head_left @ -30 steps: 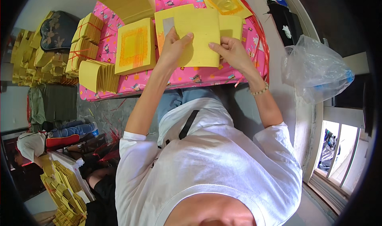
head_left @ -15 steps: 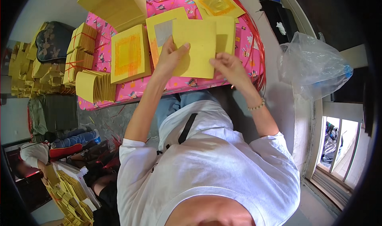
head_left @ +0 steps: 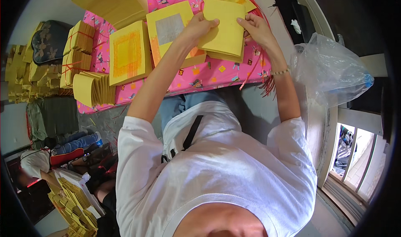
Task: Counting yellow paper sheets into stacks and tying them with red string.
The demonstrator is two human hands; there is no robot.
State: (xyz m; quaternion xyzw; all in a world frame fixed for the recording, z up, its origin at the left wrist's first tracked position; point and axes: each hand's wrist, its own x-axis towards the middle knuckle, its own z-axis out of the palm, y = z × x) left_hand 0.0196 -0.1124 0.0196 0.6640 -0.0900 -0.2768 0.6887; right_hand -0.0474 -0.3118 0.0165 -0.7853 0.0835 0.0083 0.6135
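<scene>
A folded sheet of plain yellow joss paper (head_left: 222,30) is held up between my two hands, above a short stack of yellow paper (head_left: 229,56). My left hand (head_left: 200,27) pinches its left edge, thumb on top. On its right edge, my right hand (head_left: 258,30) is closed, with the thumb in front and the fingers curled behind. Just left of the sheet lies a stack topped with a silver square (head_left: 169,28), partly covered by my left forearm. Beside that sits a thick stack with an orange-printed square (head_left: 128,53).
The pink patterned table (head_left: 196,78) carries red-tied bundles (head_left: 78,49), fanned folded papers (head_left: 94,88) and a large raised yellow sheet (head_left: 112,3). Red strands (head_left: 267,84) hang off its right edge. A clear plastic bag (head_left: 330,70) is at right. Another person (head_left: 37,162) is at lower left.
Both hands have moved farther from me with the folded sheet, to the right. The silver-square stack is now more exposed, and my right thumb has come over the sheet's edge.
</scene>
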